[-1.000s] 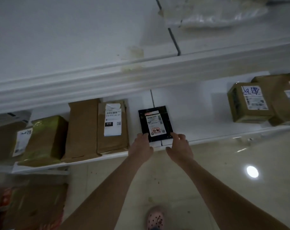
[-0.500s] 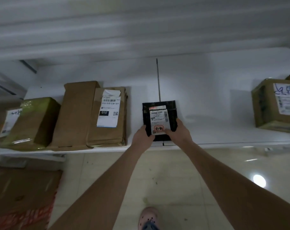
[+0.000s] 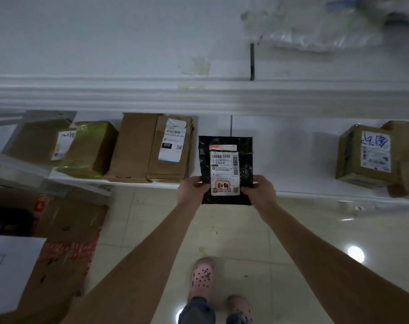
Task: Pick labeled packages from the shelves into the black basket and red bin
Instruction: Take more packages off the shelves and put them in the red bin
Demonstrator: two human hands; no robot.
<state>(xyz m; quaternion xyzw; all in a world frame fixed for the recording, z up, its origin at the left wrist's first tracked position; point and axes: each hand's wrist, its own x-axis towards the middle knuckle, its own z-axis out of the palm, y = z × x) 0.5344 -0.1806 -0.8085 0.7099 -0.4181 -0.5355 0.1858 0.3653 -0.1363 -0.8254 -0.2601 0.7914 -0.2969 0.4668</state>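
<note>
One package (image 3: 225,168), left hand (image 3: 191,189), right hand (image 3: 261,192)

the floor (image 3: 222,230) is pale glossy tile, with a round glare of light (image 3: 356,254) on it at the right. two pink perforated clogs stand near the bottom edge, the left clog (image 3: 202,277) further forward than the right clog (image 3: 237,307), with a denim cuff (image 3: 196,309) over its heel. at the left, flattened brown cardboard (image 3: 65,253) with red print lies on the tiles, partly covered by a white sheet (image 3: 9,270).
</note>
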